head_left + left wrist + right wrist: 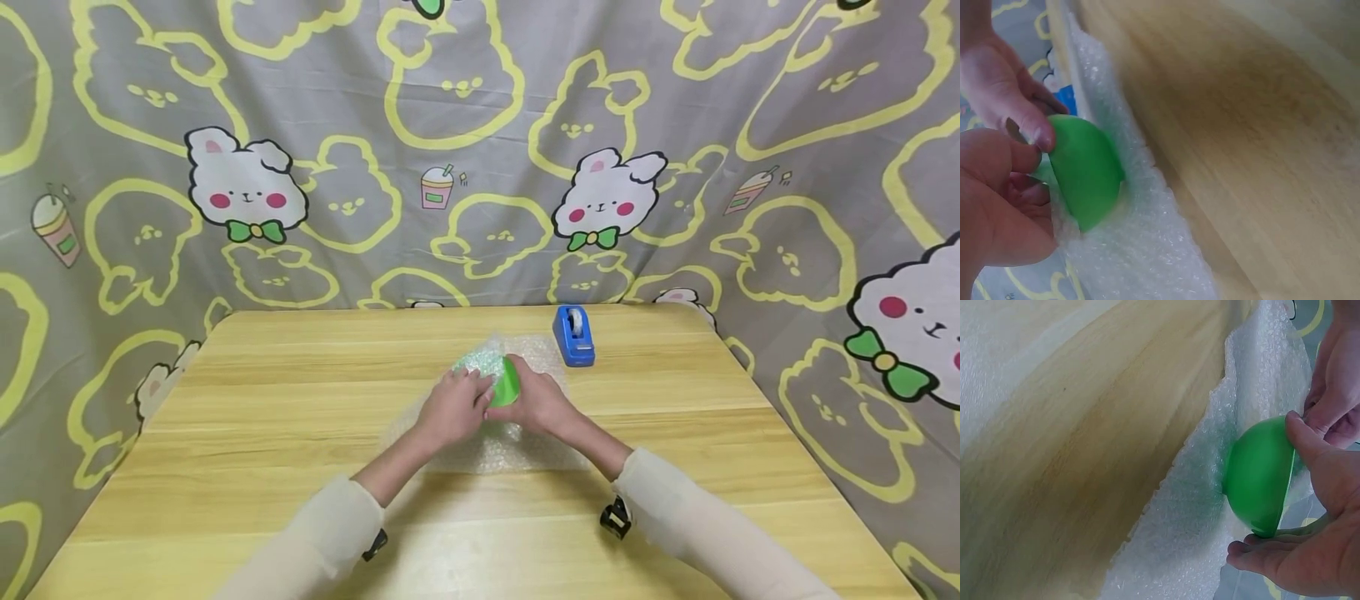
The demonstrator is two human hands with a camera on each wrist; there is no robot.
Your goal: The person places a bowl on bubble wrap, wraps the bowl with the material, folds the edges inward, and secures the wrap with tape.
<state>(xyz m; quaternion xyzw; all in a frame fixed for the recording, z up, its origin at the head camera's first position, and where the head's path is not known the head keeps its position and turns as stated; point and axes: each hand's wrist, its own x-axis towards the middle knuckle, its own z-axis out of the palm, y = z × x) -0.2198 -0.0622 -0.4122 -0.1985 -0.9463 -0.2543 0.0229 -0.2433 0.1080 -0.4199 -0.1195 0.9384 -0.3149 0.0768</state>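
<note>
A green bowl (pixel 507 385) stands tilted on its side over a sheet of bubble wrap (pixel 510 454), part of which is folded up over the bowl's left side. My right hand (pixel 542 402) grips the bowl by its rim, thumb at one side and fingers at the other, as the right wrist view of the bowl (pixel 1260 478) shows. From the left, my left hand (pixel 453 408) pinches the raised bubble wrap at the bowl's open side, its fingers curled close to the right thumb. The bowl's inside is mostly hidden by the hands and the wrap.
A blue tape dispenser (pixel 574 337) with a roll of tape stands just beyond the wrap's back right corner. The wooden table (pixel 285 392) reaches to a patterned cloth (pixel 480 150) hanging behind and at both sides.
</note>
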